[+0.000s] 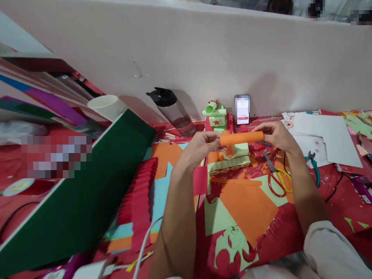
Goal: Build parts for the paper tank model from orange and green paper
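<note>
In front of and below a slim, rectangular smartphone [242, 110] with a lit screen, a smooth, rolled orange paper tube [242, 138] is held nearly level, clear of the table. The left hand [208, 142] pinches one end and the right hand [272, 134] the other, both grips narrow; support at the two ends probably keeps the thin roll straight without crushing its middle. The smartphone stands upright, seemingly propped on the white wall [197, 58] behind it, so that its screen faces the person. Just left of the smartphone is a light-green paper model [218, 121] with a red star, likely set back to leave the hands room. Nearer the person than the smartphone lie flat orange paper sheets [245, 205], apparently kept within reach. To its front right rest metal scissors [273, 169] with red and yellow handles turned toward the person, which would suit a quick pick-up.
</note>
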`<action>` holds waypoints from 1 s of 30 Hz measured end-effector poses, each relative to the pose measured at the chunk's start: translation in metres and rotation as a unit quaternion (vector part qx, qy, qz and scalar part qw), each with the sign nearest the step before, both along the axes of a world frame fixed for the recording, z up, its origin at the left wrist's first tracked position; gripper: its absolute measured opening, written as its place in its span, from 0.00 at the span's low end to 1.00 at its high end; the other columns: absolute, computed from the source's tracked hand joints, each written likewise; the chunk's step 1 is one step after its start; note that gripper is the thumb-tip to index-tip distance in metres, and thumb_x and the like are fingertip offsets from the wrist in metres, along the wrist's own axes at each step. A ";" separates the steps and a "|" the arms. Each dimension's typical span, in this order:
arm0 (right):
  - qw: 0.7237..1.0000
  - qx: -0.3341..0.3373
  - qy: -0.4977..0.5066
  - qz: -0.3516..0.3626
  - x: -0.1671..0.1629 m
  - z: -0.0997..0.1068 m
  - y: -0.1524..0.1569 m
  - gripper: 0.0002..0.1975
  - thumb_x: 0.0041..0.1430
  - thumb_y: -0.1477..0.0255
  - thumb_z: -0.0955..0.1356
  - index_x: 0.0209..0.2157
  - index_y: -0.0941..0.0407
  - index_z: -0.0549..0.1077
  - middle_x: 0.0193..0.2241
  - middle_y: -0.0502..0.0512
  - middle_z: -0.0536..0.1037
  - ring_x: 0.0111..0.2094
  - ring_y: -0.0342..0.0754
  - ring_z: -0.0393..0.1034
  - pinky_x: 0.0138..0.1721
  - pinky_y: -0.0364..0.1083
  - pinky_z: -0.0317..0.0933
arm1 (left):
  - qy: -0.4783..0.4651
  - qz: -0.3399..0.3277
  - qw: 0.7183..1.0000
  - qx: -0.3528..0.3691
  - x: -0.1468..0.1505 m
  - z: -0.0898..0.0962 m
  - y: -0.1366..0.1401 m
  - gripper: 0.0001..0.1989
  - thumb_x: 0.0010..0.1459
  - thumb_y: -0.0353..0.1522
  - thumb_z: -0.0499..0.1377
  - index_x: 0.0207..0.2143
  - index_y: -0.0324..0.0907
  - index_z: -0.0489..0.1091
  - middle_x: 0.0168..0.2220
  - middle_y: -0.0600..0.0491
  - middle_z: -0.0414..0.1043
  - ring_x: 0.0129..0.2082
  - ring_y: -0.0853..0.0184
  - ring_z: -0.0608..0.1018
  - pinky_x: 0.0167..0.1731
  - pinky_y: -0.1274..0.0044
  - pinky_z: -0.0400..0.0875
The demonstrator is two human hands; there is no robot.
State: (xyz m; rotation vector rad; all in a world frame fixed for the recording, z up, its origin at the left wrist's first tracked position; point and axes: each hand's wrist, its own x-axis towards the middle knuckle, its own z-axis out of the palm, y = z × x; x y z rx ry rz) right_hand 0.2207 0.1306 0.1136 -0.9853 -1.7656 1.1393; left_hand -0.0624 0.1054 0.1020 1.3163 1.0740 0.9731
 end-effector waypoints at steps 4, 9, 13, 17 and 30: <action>1.000 -0.007 0.006 0.000 0.000 0.000 -0.001 0.10 0.51 0.71 0.76 0.38 0.54 0.84 0.36 0.54 0.86 0.38 0.50 0.80 0.40 0.48 0.73 | 0.002 0.021 1.000 0.011 0.001 0.000 0.001 0.21 0.38 0.43 0.78 0.32 0.40 0.82 0.28 0.50 0.81 0.31 0.62 0.83 0.35 0.72 0.81; 1.000 -0.008 0.021 -0.007 0.000 -0.004 0.002 0.12 0.50 0.73 0.76 0.39 0.54 0.84 0.39 0.55 0.86 0.41 0.50 0.81 0.43 0.49 0.73 | 0.003 0.038 0.999 0.021 0.003 0.002 0.001 0.21 0.35 0.41 0.79 0.32 0.40 0.83 0.29 0.50 0.82 0.31 0.62 0.82 0.34 0.74 0.78; 1.000 -0.012 0.023 -0.002 0.001 -0.008 0.005 0.11 0.50 0.73 0.76 0.39 0.54 0.84 0.38 0.54 0.86 0.41 0.50 0.80 0.45 0.50 0.72 | -0.008 0.048 0.998 0.029 0.004 0.003 0.001 0.22 0.35 0.41 0.79 0.32 0.40 0.83 0.30 0.49 0.83 0.32 0.61 0.83 0.35 0.74 0.78; 1.000 -0.006 -0.004 -0.025 0.001 -0.011 0.008 0.07 0.51 0.71 0.75 0.34 0.55 0.83 0.33 0.53 0.85 0.36 0.49 0.78 0.40 0.48 0.70 | -0.010 0.056 0.998 0.031 0.003 -0.001 0.002 0.21 0.35 0.41 0.79 0.32 0.41 0.84 0.29 0.49 0.83 0.31 0.62 0.83 0.35 0.74 0.77; 0.996 -0.069 0.026 -0.054 -0.001 -0.014 0.010 0.07 0.44 0.73 0.75 0.30 0.56 0.83 0.26 0.50 0.82 0.27 0.45 0.74 0.31 0.44 0.66 | 0.005 0.073 0.996 0.050 0.005 -0.005 0.005 0.18 0.41 0.42 0.75 0.33 0.40 0.84 0.26 0.51 0.80 0.26 0.67 0.78 0.29 0.76 0.74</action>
